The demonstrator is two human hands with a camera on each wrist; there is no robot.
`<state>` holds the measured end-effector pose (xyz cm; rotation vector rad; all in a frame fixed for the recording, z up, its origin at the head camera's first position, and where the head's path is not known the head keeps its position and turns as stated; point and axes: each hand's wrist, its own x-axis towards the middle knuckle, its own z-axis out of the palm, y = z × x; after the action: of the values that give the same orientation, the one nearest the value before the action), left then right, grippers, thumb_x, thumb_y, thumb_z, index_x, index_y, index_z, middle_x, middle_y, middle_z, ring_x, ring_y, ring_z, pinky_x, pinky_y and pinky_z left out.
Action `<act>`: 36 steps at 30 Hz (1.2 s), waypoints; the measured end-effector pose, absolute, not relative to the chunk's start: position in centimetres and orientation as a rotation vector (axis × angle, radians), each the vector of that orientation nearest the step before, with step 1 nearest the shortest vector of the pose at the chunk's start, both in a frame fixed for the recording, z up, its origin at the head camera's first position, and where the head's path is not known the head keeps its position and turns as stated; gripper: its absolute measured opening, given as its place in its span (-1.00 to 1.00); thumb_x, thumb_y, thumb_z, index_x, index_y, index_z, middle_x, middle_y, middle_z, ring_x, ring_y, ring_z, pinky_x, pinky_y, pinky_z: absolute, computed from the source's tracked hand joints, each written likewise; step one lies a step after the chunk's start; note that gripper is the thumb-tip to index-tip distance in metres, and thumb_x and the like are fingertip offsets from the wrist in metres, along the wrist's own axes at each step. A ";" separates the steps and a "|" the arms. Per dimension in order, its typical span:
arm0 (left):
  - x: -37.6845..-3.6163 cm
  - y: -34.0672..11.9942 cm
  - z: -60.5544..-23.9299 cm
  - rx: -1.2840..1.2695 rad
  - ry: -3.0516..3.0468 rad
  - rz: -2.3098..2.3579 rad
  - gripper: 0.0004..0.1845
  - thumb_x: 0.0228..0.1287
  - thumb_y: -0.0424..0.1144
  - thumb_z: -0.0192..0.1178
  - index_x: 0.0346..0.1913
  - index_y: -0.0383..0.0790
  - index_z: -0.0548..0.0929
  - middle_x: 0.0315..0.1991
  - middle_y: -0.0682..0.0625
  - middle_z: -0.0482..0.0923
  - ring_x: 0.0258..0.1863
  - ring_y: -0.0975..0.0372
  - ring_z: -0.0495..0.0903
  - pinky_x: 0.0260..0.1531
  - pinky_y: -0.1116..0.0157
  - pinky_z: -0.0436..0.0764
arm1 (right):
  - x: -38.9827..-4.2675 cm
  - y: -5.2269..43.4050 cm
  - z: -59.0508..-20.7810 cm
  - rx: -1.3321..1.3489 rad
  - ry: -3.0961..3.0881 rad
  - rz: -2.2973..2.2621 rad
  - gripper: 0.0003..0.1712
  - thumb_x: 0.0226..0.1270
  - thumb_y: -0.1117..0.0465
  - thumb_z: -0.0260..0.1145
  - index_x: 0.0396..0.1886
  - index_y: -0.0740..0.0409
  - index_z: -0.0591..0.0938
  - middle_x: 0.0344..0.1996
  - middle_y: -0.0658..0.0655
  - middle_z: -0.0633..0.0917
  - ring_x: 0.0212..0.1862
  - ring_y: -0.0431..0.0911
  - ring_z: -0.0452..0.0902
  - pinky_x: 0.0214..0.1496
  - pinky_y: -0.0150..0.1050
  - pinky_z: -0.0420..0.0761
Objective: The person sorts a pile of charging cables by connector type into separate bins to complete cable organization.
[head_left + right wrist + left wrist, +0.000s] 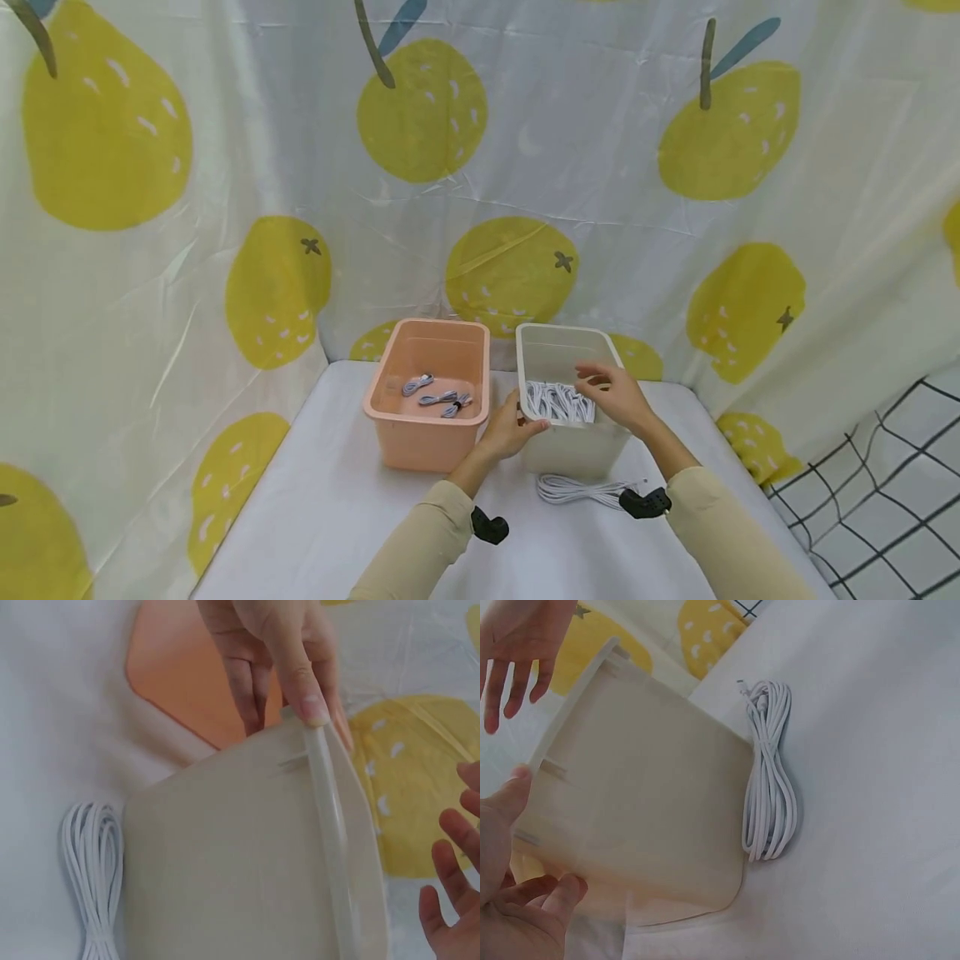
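A white bin [573,446] stands on the table with several white cables [558,402] piled inside. My left hand [525,421] grips the bin's near left rim, thumb on the rim [311,705] and fingers round the wall. My right hand [592,379] hovers over the cables with fingers relaxed and holds nothing; its straight fingers [510,682] show above the bin. One coiled white cable [585,490] lies on the table in front of the bin, beside its wall [769,780].
A pink bin [420,442] sits just left of the white one and holds three bundled cables [438,396]. A white cloth [315,517] covers the table. A pear-print curtain [480,167] closes the back and sides. A wire grid [892,492] stands at the right.
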<state>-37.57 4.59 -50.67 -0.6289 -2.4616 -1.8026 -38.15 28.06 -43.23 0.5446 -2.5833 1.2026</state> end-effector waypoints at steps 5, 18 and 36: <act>-37.6 4.7 -50.5 -0.647 -2.468 -1.792 -0.21 0.40 -0.26 0.39 0.55 -0.32 0.22 0.30 -0.24 0.47 0.26 0.01 0.51 0.22 0.13 0.55 | -36.9 29.0 -43.6 0.561 -2.518 1.217 -0.57 0.45 0.22 0.41 0.24 0.27 0.65 -0.02 0.25 0.73 0.00 0.08 0.65 0.09 -0.03 0.63; -37.5 4.4 -50.5 -0.661 -2.463 -1.768 -0.20 0.39 -0.24 0.40 0.53 -0.36 0.22 0.22 -0.28 0.51 0.22 -0.13 0.54 0.15 0.16 0.60 | -32.2 30.8 -47.3 0.629 -2.385 1.102 -0.75 0.30 0.42 0.45 -0.02 0.28 0.74 -0.24 0.11 0.76 -0.18 -0.16 0.60 -0.08 -0.15 0.65; -37.4 4.7 -50.7 -0.647 -2.472 -1.734 -0.23 0.39 -0.24 0.40 0.52 -0.36 0.25 0.19 -0.24 0.54 0.18 -0.06 0.57 0.14 0.19 0.61 | -30.1 31.5 -50.1 0.672 -2.341 1.051 -0.70 0.17 0.37 0.55 -0.08 0.12 0.78 -0.27 -0.01 0.78 -0.23 -0.14 0.64 -0.17 -0.06 0.67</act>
<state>-37.42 4.67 -50.65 -0.6466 -2.4721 -1.7338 -30.07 31.49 -50.12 0.6724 -2.3407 1.0508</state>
